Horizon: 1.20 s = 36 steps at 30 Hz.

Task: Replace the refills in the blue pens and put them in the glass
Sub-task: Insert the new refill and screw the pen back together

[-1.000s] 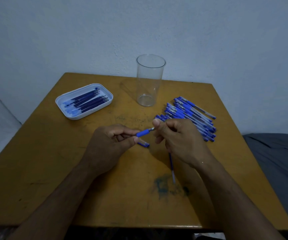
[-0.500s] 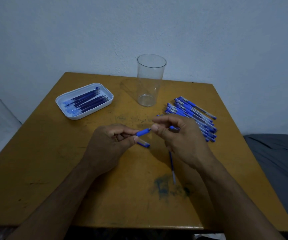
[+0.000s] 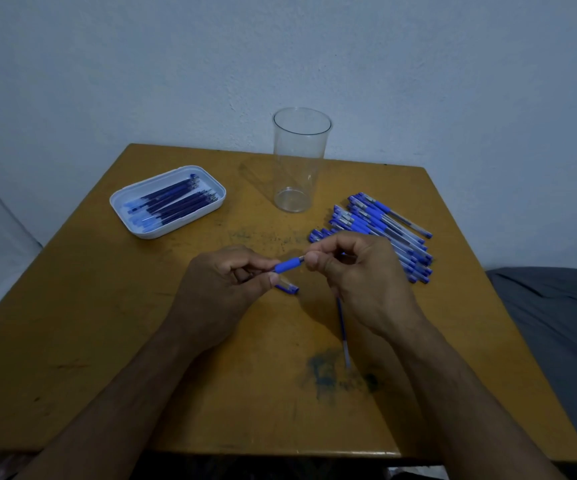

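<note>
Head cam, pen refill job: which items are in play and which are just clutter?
In play:
- pen, held by left hand and right hand
- pen pile
- refills in white tray
- glass, no pens in it
- loose refill on table
- blue cap under the left thumb

Clutter:
- grey cloth beside the table
- ink stain

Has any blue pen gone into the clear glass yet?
No: the tall clear glass stands empty on the yellow wooden table, with the pile of blue pens lying beside it.

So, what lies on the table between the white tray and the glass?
Nothing: in the head view only bare table separates the tray from the glass.
</note>
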{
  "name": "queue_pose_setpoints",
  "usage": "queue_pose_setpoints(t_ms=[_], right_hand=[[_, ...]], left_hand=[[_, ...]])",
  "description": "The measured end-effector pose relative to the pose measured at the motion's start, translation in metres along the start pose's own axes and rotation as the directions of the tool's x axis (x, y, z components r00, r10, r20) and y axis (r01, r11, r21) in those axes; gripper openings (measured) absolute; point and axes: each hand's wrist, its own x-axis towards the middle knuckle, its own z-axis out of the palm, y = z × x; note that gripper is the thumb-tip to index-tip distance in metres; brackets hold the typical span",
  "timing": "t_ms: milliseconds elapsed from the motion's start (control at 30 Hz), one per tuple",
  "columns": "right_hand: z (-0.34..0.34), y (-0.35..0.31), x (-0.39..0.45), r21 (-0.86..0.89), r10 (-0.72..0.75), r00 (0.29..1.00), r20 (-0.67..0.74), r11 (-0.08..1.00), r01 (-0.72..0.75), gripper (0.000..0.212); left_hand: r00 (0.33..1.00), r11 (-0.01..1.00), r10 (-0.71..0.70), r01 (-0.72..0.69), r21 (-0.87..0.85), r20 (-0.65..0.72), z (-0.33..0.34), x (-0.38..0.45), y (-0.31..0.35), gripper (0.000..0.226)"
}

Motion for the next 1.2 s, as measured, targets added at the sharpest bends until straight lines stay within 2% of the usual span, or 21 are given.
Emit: queue_pose_setpoints(t_ms=[133, 233, 333, 467, 533, 600, 633, 700, 767, 833, 900, 967, 1067, 1200], right_hand=[[0.000, -0.002, -0.001, 0.072, 0.055, 0.999, -0.001, 0.996, -0.055, 0.006], [0.004, 0.000, -0.002, 0.070, 0.061, 0.998, 0.021, 0.996, -0.062, 0.007], [0.015, 0.004, -0.002, -0.210, 0.011, 1.000, 0.012, 0.978, -0.009, 0.031], [0.030, 0.003, -0.010, -0.650, 0.008, 0.992, 0.126, 0.756, 0.077, 0.028], [0.035, 0.002, -0.013, -0.701, 0.034, 0.990, 0.140, 0.710, 0.075, 0.026], [0.038, 0.001, -0.014, -0.696, 0.013, 0.992, 0.122, 0.714, 0.076, 0.019], [0.038, 0.001, -0.013, -0.670, 0.000, 0.993, 0.116, 0.738, 0.078, 0.015], [0.036, 0.000, -0.011, -0.518, -0.022, 0.997, 0.077, 0.853, 0.059, 0.006], [0.031, 0.001, -0.008, -0.292, -0.025, 1.000, 0.004, 0.956, 0.025, 0.015], [0.025, -0.001, -0.006, -0.019, 0.015, 0.999, -0.043, 1.000, -0.015, 0.019], [0.019, -0.005, -0.004, 0.283, 0.097, 0.995, -0.014, 0.955, -0.089, 0.013], [0.015, -0.008, -0.005, 0.507, 0.140, 0.989, 0.044, 0.850, -0.143, 0.011], [0.013, -0.012, -0.007, 0.616, 0.151, 0.987, 0.051, 0.773, -0.150, 0.011], [0.012, -0.010, -0.005, 0.678, 0.190, 0.981, -0.028, 0.725, -0.121, 0.012]], left_hand=[[0.998, 0.993, 0.052, -0.047, 0.112, -0.041, 0.003, -0.001, 0.001, 0.021], [0.998, 0.995, 0.019, -0.013, 0.097, -0.055, 0.002, -0.001, -0.001, 0.019], [0.989, 0.997, -0.080, 0.081, -0.001, -0.126, 0.001, 0.001, -0.001, 0.016], [0.971, 0.988, -0.150, 0.144, -0.048, -0.187, 0.000, 0.004, 0.000, 0.017], [0.969, 0.987, -0.159, 0.151, -0.053, -0.189, -0.002, 0.004, 0.001, 0.017], [0.972, 0.988, -0.153, 0.148, -0.043, -0.180, -0.003, 0.004, 0.002, 0.017], [0.974, 0.989, -0.148, 0.144, -0.036, -0.172, -0.003, 0.004, 0.002, 0.017], [0.978, 0.990, -0.144, 0.141, -0.030, -0.154, -0.005, 0.003, 0.002, 0.018], [0.980, 0.989, -0.144, 0.140, -0.037, -0.140, -0.006, 0.002, 0.002, 0.019], [0.981, 0.988, -0.146, 0.139, -0.063, -0.130, -0.006, 0.002, 0.002, 0.019], [0.982, 0.988, -0.144, 0.134, -0.081, -0.125, -0.004, 0.002, 0.002, 0.020], [0.983, 0.986, -0.144, 0.133, -0.102, -0.111, -0.003, 0.002, 0.003, 0.019], [0.986, 0.984, -0.138, 0.126, -0.127, -0.093, 0.000, 0.001, 0.005, 0.018], [0.983, 0.979, -0.145, 0.127, -0.157, -0.110, 0.002, 0.002, 0.006, 0.018]])
